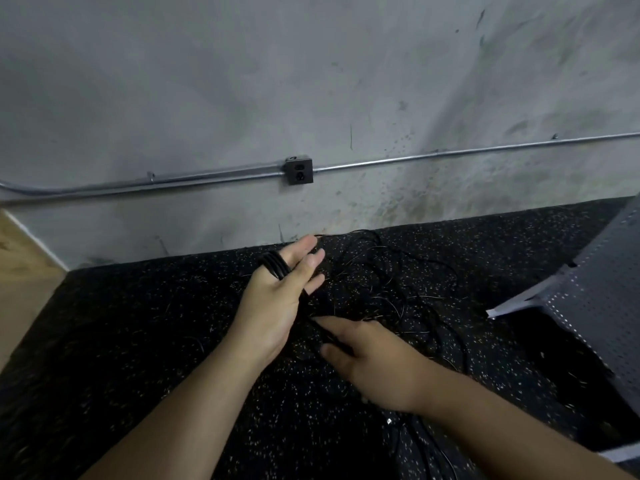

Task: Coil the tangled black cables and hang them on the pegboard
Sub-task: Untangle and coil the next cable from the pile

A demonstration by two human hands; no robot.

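A tangle of thin black cables (388, 282) lies on the dark speckled floor near the wall. My left hand (277, 299) is held out with straight fingers, and several loops of black cable (275, 268) are wound round it at the base of the fingers. Just below and to the right, my right hand (374, 362) pinches a black cable strand between thumb and forefinger; the strand runs up toward the left hand. The grey pegboard (602, 306) leans at the right edge of the view.
A grey concrete wall (311, 81) stands ahead, with a metal conduit (450, 154) and an outlet box (299, 170) low on it. A pale wooden floor strip (20, 271) shows at the far left. White paper (512, 306) lies beside the pegboard.
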